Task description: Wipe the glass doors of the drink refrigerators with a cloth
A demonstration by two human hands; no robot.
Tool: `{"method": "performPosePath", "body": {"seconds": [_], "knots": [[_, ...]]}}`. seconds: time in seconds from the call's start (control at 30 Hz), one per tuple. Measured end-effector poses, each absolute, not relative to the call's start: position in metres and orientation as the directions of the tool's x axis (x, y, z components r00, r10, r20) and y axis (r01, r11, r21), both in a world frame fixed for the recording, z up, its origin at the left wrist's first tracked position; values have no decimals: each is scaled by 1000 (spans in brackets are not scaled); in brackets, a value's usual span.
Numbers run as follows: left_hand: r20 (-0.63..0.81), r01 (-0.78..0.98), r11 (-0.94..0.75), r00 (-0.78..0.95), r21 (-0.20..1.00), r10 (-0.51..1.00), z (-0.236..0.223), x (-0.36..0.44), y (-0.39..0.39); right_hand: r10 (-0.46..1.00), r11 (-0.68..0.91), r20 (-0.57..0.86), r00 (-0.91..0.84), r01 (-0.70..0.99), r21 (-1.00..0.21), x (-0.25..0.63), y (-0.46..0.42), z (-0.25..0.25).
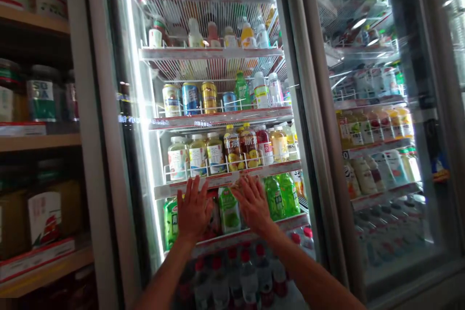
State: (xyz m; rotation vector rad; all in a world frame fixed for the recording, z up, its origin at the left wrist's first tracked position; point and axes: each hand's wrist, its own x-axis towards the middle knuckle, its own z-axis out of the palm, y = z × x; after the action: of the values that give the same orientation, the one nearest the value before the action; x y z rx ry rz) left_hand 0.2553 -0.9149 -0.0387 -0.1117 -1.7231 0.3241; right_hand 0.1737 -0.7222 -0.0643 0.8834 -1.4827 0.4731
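Both my hands are raised, palms forward, in front of a lit drinks fridge. My left hand (194, 208) is open with its fingers stretched upward, before the lower shelf and near a green bottle (170, 223). My right hand (252, 201) is also open and flat, its fingers leaning left, between a green drink bottle (229, 210) and more green bottles (281, 196). Faint reflections show on the glass door (196, 121). Whether my palms touch the glass I cannot tell. No held thing shows in either hand.
Shelves above carry bottled teas (214, 152) and cans (191, 98). Red-capped bottles (249, 276) stand below my hands. Wooden shelves with jars (42, 94) are at left. A thick door frame (319, 106) separates a second glass-fronted fridge (385, 155) at right.
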Motion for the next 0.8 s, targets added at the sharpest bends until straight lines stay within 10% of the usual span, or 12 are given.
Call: {"method": "performPosePath", "body": {"seconds": [0.27,0.53,0.8], "knots": [[957,-134,953,-141,-272,253,-42,252,-915,304,757,953,-2,-606,-243,119,-648,-60],[951,-108,947,-97,-302,292,-41,254,-917,-278,620,958,70,-748,235,174,-723,-103],[955,-119,949,-91,-290,281,-45,251,-917,369,732,929,-25,-609,-307,116,-643,-102]]}}
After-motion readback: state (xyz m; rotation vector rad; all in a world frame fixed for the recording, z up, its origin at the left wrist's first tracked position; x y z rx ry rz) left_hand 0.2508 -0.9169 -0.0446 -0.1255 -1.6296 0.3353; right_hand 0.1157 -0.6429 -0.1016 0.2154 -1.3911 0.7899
